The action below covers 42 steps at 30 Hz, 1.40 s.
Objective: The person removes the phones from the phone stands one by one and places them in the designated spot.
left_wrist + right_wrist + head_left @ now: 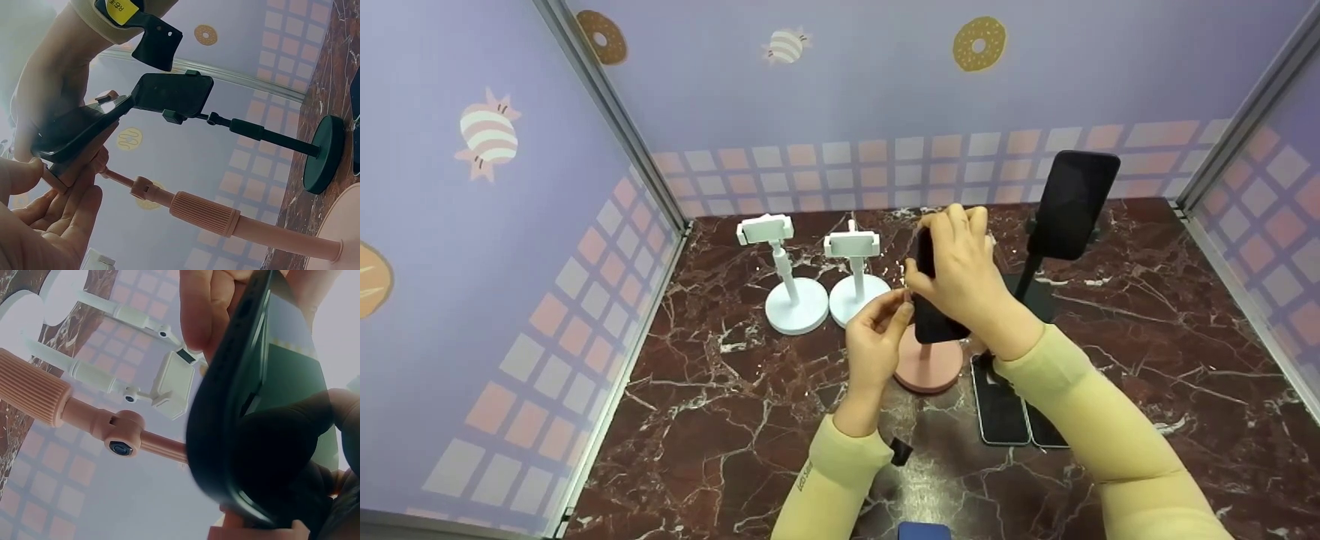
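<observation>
My right hand [964, 274] grips a dark smartphone [937, 322] from above, fingers along its far edge and thumb at its near side. The phone is tilted at the head of a pink phone stand [928, 371]. Beside it, my left hand [876, 349] pinches the end of the stand's pink clamp [55, 180] between thumb and fingers. In the right wrist view another part of the pink clamp [256, 533] shows at the phone's lower edge. Whether the phone is seated fully in the clamp is hidden by the hands.
Two white phone stands [797, 307] are to the left. Behind on the right, a dark green stand [1039, 300] bears an upright black phone [1076, 202]. Two phones [1001, 409] lie under my right forearm. Part of a blue object [924, 531] shows at the near edge. Patterned walls enclose the marbled table [697, 435].
</observation>
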{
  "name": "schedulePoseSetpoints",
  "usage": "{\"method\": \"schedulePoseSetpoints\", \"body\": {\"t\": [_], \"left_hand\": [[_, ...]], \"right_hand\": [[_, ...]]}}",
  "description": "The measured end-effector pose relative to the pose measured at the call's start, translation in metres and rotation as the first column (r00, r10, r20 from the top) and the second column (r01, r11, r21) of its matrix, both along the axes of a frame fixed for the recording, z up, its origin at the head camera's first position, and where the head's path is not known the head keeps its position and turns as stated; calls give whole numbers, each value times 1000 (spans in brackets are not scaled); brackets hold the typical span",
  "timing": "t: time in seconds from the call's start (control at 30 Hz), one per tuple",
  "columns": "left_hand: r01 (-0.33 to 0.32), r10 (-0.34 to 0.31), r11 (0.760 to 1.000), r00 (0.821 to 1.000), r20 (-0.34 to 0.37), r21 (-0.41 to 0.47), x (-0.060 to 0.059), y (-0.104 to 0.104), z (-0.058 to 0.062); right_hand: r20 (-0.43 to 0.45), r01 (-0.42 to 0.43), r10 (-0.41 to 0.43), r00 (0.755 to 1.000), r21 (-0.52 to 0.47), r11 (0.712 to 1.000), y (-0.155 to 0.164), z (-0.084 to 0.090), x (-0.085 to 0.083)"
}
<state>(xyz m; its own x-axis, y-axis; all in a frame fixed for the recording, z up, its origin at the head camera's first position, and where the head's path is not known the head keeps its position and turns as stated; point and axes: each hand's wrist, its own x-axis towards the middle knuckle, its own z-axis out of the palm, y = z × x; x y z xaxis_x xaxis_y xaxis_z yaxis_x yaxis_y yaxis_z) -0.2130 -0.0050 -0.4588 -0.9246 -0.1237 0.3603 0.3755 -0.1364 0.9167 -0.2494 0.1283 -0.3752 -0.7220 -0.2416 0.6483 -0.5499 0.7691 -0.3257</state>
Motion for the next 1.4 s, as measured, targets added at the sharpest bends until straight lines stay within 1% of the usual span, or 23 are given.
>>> {"method": "schedulePoseSetpoints", "body": {"t": [0.13, 0.4, 0.7, 0.87, 1.03, 1.23, 1.4], "left_hand": [[-3, 3, 1000, 1000, -4, -8, 0, 0, -1], [-8, 8, 1000, 1000, -11, -21, 0, -1, -2], [-13, 13, 999, 1000, -9, -32, -1, 0, -2], [-13, 13, 1000, 1000, -10, -25, -1, 0, -1], [-11, 11, 1000, 1000, -15, -23, -1, 0, -1], [-3, 3, 1000, 1000, -21, -18, -2, 0, -2], [4, -5, 1000, 1000, -20, -10, -2, 0, -2]], "right_hand": [[3, -14, 14, 1000, -9, 1000, 1, 1, 0], [-19, -49, 48, 999, -26, 998, 5, 0, -2], [-89, -106, 101, 991, -58, 993, 7, -3, -3], [-134, -148, 138, 981, -66, 987, 9, -4, -5], [-149, -188, 175, 973, -80, 979, 11, -4, -6], [-181, -265, 245, 952, -94, 960, 14, -5, -8], [-175, -309, 288, 942, -109, 945, 16, -5, -9]]}}
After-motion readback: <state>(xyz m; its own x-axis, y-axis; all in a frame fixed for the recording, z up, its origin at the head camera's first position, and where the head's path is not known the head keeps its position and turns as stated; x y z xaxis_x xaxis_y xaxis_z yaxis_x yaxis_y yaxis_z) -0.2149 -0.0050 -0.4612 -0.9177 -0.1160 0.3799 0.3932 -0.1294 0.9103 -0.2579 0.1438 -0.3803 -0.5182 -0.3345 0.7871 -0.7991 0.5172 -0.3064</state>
